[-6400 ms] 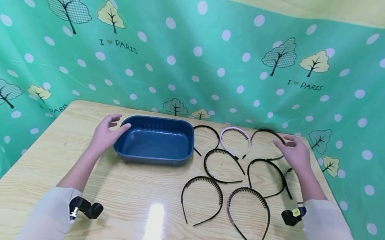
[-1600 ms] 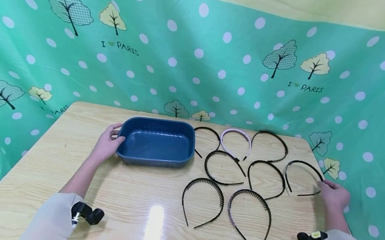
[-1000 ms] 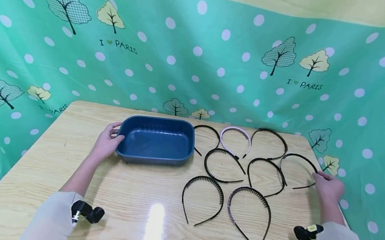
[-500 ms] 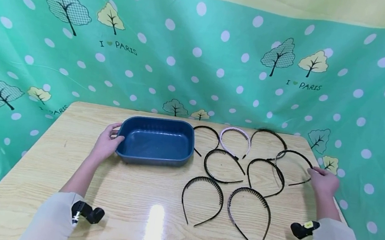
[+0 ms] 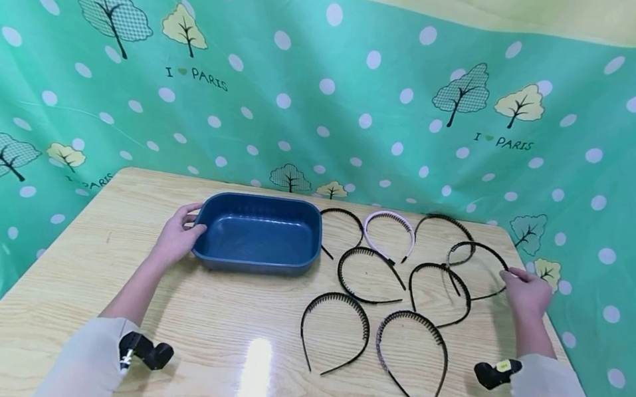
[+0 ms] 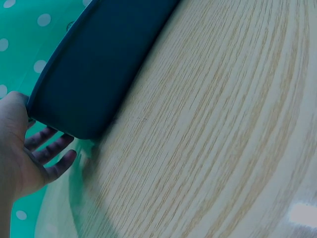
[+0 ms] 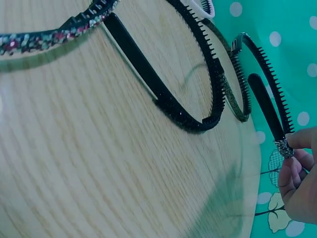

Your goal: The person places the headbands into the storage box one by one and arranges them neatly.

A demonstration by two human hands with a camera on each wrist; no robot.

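Observation:
My left hand (image 5: pixel 175 237) holds the dark blue plastic bin (image 5: pixel 255 264) by its left end, thumb over the rim. In the left wrist view, the fingers (image 6: pixel 54 148) spread along the outer wall. My right hand (image 5: pixel 528 295) pinches a black toothed headband (image 5: pixel 489 248) by its right side. A glittery silver patch (image 7: pixel 284 148) on that headband shows at the fingertips in the right wrist view. Raised off the table, it overlaps a back black headband (image 5: pixel 449 218) and a middle one (image 5: pixel 436 266) in the head view. The bin's inside holds nothing.
Several headbands lie on the wooden table (image 5: pixel 214 346): a lilac one (image 5: pixel 370 235) at the back, a black one (image 5: pixel 338 296) and a sequinned one (image 5: pixel 383 348) in front. Another (image 5: pixel 346 212) reaches the bin's right side. A green dotted curtain (image 5: pixel 327 126) hangs behind.
My left hand has closed on the bin's end. My right hand went to the rightmost headband, pinched and lifted it, and has since carried it left and slightly away from me.

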